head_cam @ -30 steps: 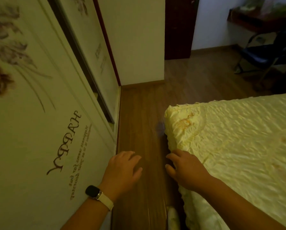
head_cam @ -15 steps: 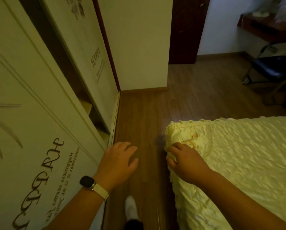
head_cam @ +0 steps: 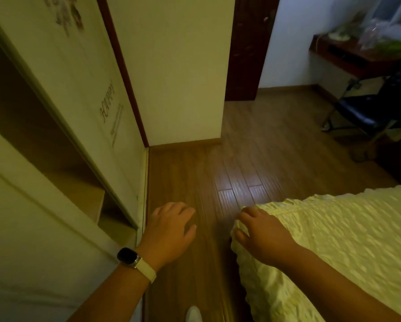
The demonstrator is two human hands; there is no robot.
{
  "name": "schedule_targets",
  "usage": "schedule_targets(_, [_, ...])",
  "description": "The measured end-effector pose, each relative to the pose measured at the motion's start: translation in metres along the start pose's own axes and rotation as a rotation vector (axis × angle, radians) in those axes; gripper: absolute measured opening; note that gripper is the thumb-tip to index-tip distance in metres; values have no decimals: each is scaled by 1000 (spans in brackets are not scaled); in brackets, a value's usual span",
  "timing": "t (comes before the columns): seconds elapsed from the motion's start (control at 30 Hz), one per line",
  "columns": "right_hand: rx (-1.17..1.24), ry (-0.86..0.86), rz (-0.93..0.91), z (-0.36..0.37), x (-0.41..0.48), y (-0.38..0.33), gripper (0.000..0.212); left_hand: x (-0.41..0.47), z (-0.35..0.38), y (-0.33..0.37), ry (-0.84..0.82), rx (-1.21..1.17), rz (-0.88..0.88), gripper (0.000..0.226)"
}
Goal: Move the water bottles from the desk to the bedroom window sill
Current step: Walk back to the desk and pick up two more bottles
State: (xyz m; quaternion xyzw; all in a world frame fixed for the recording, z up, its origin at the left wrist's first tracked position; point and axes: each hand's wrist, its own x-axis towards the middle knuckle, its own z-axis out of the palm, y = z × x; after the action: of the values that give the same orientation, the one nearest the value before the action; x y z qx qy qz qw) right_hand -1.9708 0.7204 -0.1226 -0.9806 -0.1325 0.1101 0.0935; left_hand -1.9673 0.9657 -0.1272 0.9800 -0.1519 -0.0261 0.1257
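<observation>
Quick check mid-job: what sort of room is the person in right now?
Most likely a bedroom: a bed with a pale yellow crinkled bedspread on the right, a cream sliding wardrobe door lettered HAPPY on the left, and a dark wooden desk in the far right corner.

The desk [head_cam: 348,58] runs off the right edge. The bags [head_cam: 380,31] on it are blurred, their contents unreadable. The bottom edge crops a white shoe [head_cam: 193,314].
</observation>
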Motion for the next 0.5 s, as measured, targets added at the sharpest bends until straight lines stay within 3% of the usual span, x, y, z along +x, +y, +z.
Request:
schedule_targets(0.3, [12,99,67,-37,117,-2,43,134,-39,-60,-2,40,113,41])
schedule_targets(0.5, [11,66,79,-47,193,25,46,214,-33,-85,-76,64,139,47])
